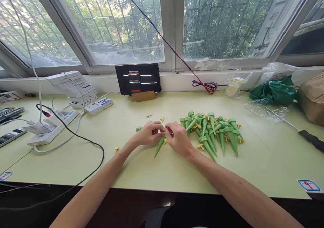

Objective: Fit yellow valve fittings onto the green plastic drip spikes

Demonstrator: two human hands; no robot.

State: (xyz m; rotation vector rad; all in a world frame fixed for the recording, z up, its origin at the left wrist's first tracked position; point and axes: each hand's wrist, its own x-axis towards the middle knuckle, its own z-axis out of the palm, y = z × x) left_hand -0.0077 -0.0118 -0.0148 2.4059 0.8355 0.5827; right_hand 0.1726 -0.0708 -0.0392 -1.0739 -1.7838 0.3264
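Observation:
My left hand [148,134] and my right hand [179,139] meet near the middle of the table, fingertips pinched almost together. Whatever is between the fingers is too small and covered to make out. Just below them, a green plant watering spike [159,148] points toward me, its top hidden by the hands, with a yellow valve [165,141] beside it. Close to my right hand lies a heap of green watering spikes [210,130] with yellow valves attached. Beyond my left hand, loose yellow valves [149,116] lie on the table, and a green cap [138,129] shows near its wrist.
A tablet [138,79] with a timer stands at the back. On the left are stacked white boxes [76,86], a power strip [54,128] and a black cable [101,147]. Right: a green bag [274,90], a screwdriver [310,139] and a brown package [312,98].

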